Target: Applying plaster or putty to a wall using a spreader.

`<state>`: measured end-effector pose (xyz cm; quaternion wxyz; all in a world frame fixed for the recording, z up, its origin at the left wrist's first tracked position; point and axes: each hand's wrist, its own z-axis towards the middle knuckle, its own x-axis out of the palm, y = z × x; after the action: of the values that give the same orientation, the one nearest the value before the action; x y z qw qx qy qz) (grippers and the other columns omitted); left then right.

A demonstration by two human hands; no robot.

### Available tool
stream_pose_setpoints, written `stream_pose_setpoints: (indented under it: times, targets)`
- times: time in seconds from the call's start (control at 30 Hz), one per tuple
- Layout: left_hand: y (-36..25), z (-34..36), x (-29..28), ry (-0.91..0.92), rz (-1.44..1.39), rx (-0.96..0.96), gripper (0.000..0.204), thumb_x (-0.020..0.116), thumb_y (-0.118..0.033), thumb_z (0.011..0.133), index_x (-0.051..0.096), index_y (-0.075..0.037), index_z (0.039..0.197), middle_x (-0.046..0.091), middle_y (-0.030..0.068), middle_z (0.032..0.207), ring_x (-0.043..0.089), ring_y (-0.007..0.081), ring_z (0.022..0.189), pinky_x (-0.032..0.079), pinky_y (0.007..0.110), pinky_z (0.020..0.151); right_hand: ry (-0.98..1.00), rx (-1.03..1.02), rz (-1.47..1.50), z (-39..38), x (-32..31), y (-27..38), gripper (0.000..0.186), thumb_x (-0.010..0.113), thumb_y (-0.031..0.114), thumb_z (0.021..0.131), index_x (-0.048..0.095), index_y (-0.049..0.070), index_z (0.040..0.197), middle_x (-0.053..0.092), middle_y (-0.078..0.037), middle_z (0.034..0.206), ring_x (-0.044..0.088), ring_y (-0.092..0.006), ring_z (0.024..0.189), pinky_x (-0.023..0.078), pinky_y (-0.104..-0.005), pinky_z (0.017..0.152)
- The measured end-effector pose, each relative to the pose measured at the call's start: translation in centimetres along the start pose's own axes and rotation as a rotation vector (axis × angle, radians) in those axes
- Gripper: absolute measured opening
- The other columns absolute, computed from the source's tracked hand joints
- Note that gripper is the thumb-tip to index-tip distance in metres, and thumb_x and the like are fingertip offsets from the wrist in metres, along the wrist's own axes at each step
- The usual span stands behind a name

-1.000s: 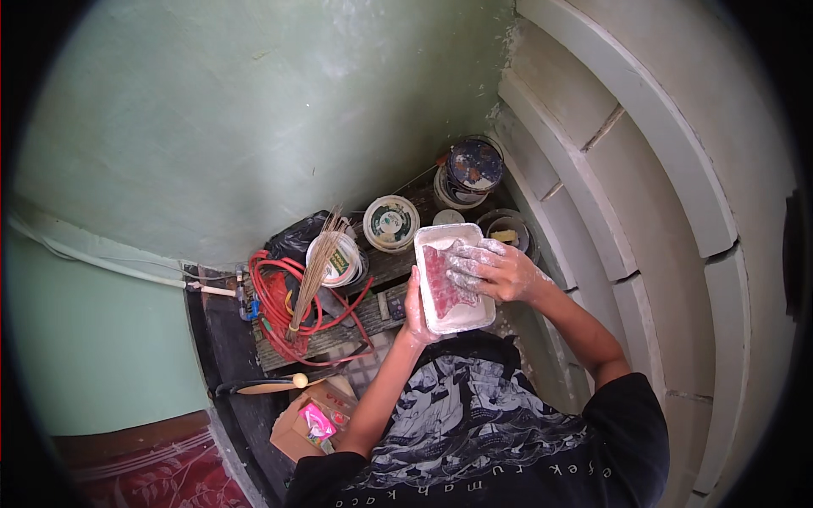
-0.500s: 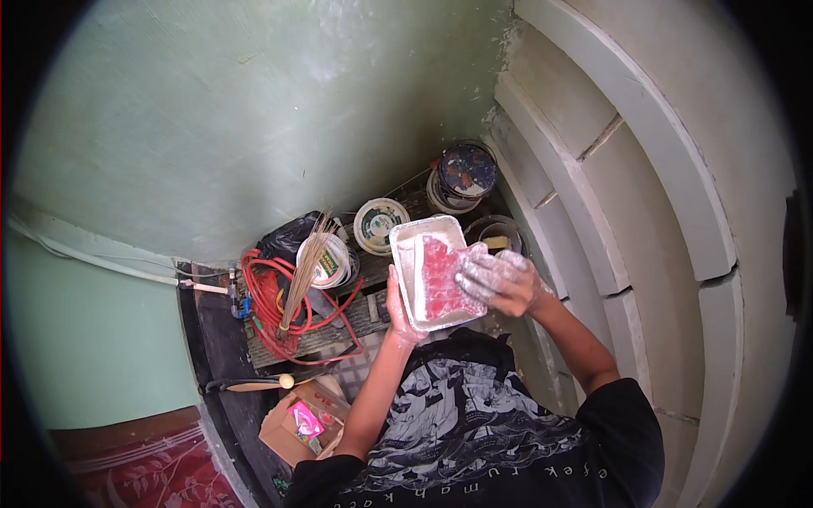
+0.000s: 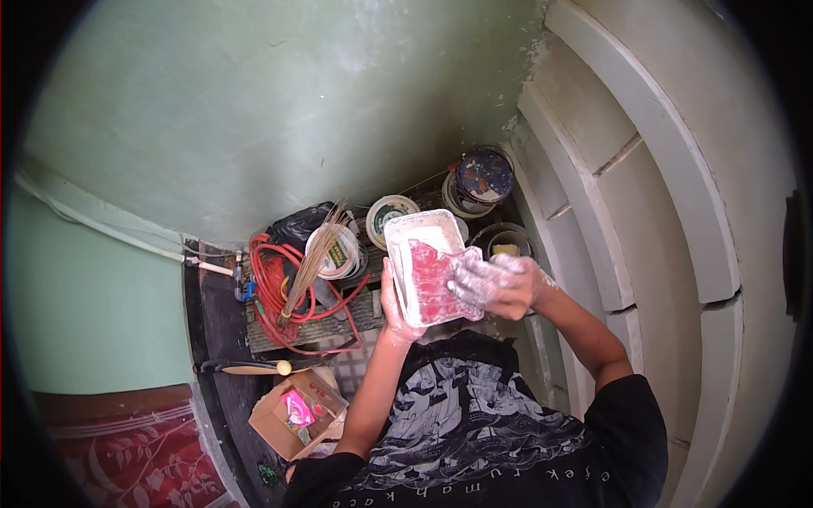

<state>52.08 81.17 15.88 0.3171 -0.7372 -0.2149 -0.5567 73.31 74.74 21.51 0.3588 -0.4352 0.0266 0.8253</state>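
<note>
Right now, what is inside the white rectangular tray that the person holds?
Inside the white rectangular plastic tray lies a red patch of material. The right hand, in a clear plastic glove, presses on it and covers its right part. The left hand holds the tray's edge.

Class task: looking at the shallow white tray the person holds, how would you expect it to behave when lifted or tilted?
The white tray is probably light, since the left hand alone supports its edge. Held tilted, its reddish contents could slide. The right hand looks smeared, so grip may be slippery.
</note>
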Motion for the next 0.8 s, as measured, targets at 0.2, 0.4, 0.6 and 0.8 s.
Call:
stream_pose_setpoints:
  times: [0.2,0.4,0.6,0.8]
  targets:
    - [-0.9,-1.0,-0.7,-0.025,-0.013,0.069,0.063,0.039,-0.054,0.093,0.041,-0.009,0.137,0.052,0.0099,0.132,0.053,0.027,0.117,0.042,0.044,0.1,-0.074,0.189,-0.207,2.3,-1.6,-1.3,0.036,0.06,0.023,0.071,0.071,0.012,0.102,0.066,-0.003,0.107,0.063,-0.0192,0.101,0.047,-0.0334,0.083]
    - [-1.6,-1.7,-2.8,-0.038,0.002,0.1,0.061,0.035,-0.054,0.094,0.037,-0.016,0.141,0.047,0.0069,0.138,0.05,0.0299,0.121,0.038,0.05,0.103,-0.088,0.404,-0.533,-1.2,-2.6,-5.8,0.034,0.065,0.011,0.074,0.07,0.015,0.108,0.064,-0.006,0.112,0.06,-0.0237,0.103,0.045,-0.0398,0.089]
    - [-2.0,-2.0,-2.9,-0.061,0.069,0.16,0.064,0.032,-0.056,0.094,0.033,-0.015,0.143,0.044,0.0062,0.14,0.047,0.0286,0.124,0.037,0.047,0.104,-0.103,0.557,-0.793,-2.0,-6.3,-17.1,0.032,0.063,0.004,0.077,0.064,0.007,0.109,0.061,-0.015,0.106,0.06,-0.0358,0.095,0.048,-0.0468,0.086]
    - [-1.9,-1.3,-4.4,-0.041,-0.016,0.182,0.063,0.032,-0.056,0.094,0.033,-0.016,0.143,0.043,0.006,0.141,0.046,0.0287,0.125,0.037,0.047,0.105,-0.154,0.38,-0.491,1.4,-3.4,-17.1,0.036,0.063,-0.003,0.068,0.065,0.004,0.104,0.059,-0.014,0.1,0.061,-0.0332,0.091,0.052,-0.0424,0.079]
